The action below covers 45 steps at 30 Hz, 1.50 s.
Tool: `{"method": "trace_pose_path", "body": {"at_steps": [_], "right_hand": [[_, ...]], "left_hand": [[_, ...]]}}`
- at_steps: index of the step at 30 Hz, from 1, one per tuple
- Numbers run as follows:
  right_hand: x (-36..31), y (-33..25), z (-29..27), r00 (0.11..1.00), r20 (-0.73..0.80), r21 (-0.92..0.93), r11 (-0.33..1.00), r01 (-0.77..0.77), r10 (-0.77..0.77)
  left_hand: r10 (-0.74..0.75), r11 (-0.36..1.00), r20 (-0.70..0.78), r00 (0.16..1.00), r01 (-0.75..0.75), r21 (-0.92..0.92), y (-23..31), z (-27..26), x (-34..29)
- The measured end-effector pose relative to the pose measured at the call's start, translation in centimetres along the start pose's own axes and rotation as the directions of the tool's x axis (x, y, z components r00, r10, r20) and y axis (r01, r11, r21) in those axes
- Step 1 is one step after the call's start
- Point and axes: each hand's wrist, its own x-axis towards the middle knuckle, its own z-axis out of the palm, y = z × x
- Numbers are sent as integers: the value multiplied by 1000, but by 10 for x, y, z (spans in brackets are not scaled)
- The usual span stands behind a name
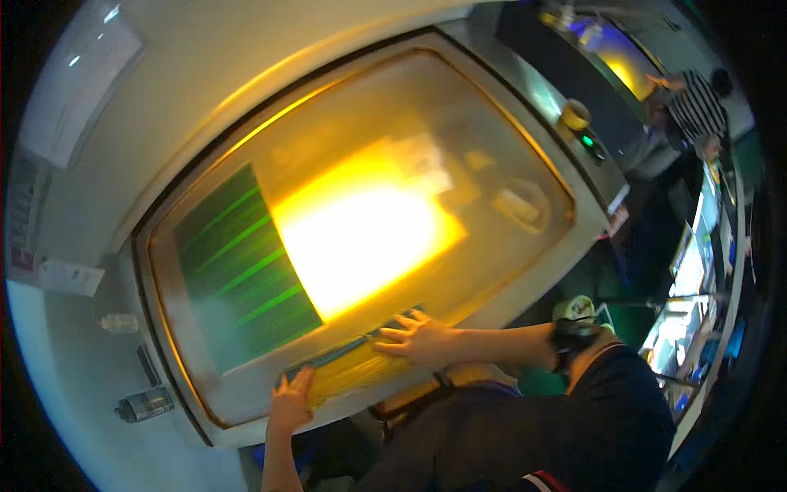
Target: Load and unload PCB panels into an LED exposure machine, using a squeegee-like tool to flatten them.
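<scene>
A dark, thin strip (344, 351) runs along the near side of a wide framed table (484, 305), with a streaked yellow surface (352, 380) just below it. At its left end lies my left hand (291, 402), thumb and fingers apart. My right hand (416, 340) is spread flat over the strip's right part; a dark band circles that wrist. Whether the strip and yellow surface are one piece, I cannot tell. Beyond my hands, a green panel with lighter stripes (246, 279) lies beside a glaring yellow-white lit area (361, 246).
Pale blurred pieces (520, 205) lie at the table's far right. A control box with a green light (588, 141) and a tape roll (575, 115) stand behind. A grey cylinder (145, 405) and small bottle (120, 323) sit left. A person in stripes (698, 107) works far right.
</scene>
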Motion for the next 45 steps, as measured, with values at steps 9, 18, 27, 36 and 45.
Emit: {"method": "trace_pose_path", "body": {"at_steps": [9, 18, 27, 36, 45], "right_hand": [[-131, 232, -10, 794, -51, 748, 551, -371, 605], [-352, 370, -22, -151, -286, 368, -37, -929, 946], [-321, 360, -62, -57, -100, -70, -64, -995, 993], [-227, 31, 76, 498, -394, 303, 621, -723, 772], [-187, -214, 149, -61, -163, 630, 56, -775, 985]], "left_hand": [[-113, 941, 15, 994, 112, -318, 68, 9, -19], [-156, 960, -137, 978, 118, -255, 112, 13, -5], [-194, 952, -185, 963, 140, -271, 101, 33, -9], [-174, 977, -36, 984, 169, -127, -12, 20, -72], [-152, 969, -68, 986, 135, -209, -206, -90, 90]]}}
